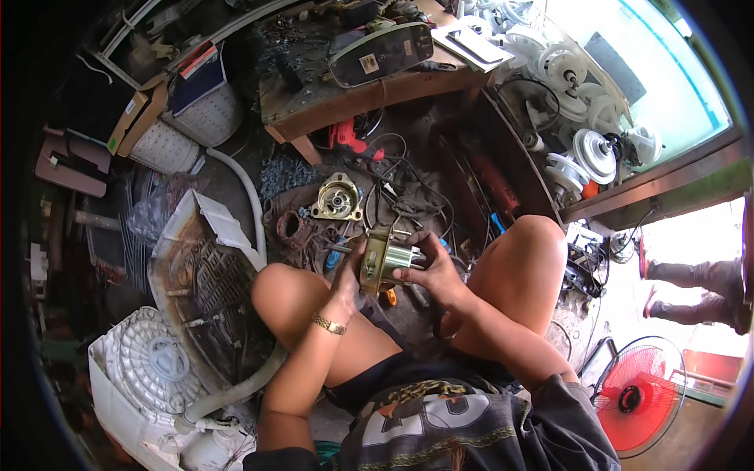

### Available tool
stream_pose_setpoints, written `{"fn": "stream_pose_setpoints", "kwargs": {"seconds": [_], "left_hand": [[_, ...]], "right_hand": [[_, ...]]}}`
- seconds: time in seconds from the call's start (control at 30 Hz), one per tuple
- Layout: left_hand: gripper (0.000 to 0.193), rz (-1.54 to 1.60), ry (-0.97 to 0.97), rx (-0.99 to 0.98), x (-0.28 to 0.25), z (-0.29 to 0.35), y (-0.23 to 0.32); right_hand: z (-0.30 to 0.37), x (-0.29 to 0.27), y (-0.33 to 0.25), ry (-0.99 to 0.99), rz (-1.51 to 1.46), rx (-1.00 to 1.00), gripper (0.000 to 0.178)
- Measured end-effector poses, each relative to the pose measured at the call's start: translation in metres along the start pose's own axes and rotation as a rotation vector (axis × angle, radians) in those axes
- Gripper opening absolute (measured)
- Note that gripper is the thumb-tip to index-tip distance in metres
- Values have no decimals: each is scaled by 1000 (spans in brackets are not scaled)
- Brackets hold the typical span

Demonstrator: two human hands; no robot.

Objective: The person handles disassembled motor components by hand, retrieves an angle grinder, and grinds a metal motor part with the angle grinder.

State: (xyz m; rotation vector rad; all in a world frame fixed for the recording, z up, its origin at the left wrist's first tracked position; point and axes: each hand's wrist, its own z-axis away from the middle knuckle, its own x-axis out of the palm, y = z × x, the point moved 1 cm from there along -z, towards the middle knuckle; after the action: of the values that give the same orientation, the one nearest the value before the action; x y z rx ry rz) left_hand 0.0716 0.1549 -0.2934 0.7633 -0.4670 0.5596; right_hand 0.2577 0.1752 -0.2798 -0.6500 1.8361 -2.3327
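Observation:
Between my knees, both my hands hold a metal motor part, made up of a brassy flanged housing (375, 263) and a shiny silver cylinder (399, 259) that looks like its rotor. My left hand (347, 275) is closed round the housing's left side, where a thin shaft sticks out leftward. My right hand (437, 273) grips the cylinder's right end, thumb along its near side. A similar brassy motor end cover (336, 209) lies open side up on the floor just beyond. Beside it is a rusty brown ring (292, 226), perhaps a motor winding.
A red power drill (345, 138) and tangled cables lie beyond, below a wooden bench (314, 110). To the left are a dirty appliance panel (206, 271), a grey hose (245, 184) and a white tub part (149, 361). A red fan (640, 392) stands at right; another person's legs (691, 290) show there.

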Motion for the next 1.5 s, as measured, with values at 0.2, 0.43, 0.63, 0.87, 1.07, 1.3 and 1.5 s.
{"fn": "stream_pose_setpoints", "kwargs": {"seconds": [0.2,0.43,0.63,0.87,1.07,1.3,1.5], "left_hand": [[50,-85,-38,176,-43,-32,-9],[18,-193,-187,311,-12,-27,21],[31,-183,-179,303,-6,-34,33],[43,-258,13,352,-25,-69,21],[44,-107,223,337,-78,-107,13],[51,51,417,93,-61,-106,25],[43,-191,553,269,-66,-127,28]], "right_hand": [[-3,2,15,4,-38,11,53],[-38,-30,-32,153,300,116,33],[-82,-52,-34,-124,851,55,27],[-123,-67,21,-138,879,117,32],[-165,-94,69,81,1015,-97,31],[-212,-248,71,784,1590,364,64],[-234,-318,104,653,1605,453,74]]}}
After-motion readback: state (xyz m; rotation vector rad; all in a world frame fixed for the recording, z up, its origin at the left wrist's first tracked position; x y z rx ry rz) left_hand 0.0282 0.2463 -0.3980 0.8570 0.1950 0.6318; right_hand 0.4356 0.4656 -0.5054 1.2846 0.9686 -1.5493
